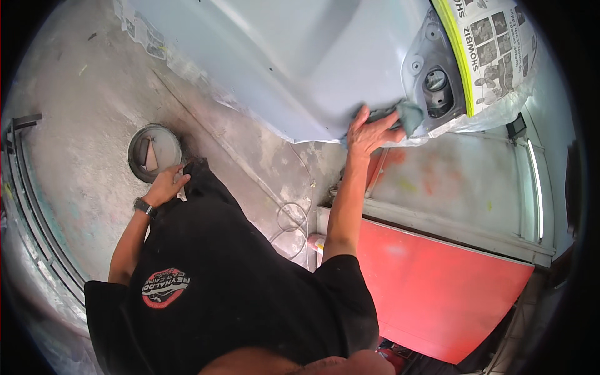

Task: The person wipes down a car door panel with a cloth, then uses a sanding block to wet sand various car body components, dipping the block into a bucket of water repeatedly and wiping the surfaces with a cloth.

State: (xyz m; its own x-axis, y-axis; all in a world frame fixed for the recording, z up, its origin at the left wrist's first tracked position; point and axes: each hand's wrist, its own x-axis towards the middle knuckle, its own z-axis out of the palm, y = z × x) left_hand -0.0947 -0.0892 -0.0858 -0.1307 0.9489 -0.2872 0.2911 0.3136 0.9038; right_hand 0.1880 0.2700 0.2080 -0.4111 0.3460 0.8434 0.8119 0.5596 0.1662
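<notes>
My right hand presses a grey-green cloth against a light grey car body panel, close to its lower edge. Some of the cloth is hidden under the fingers, and a bunched part sticks out to the right. Beside it is a dark recess with round openings in the panel. My left hand is closed at the side of my black shirt; something small and pale shows below its fingers, too little to name. Just beyond that hand, a round bucket on the floor holds a flat, pale piece with a dark side.
Newspaper edged with yellow-green tape covers the panel's right side. Clear plastic sheeting hangs along its lower edge. A red panel stands at lower right. A thin hose loops on the floor. Dark metal rails curve along the left.
</notes>
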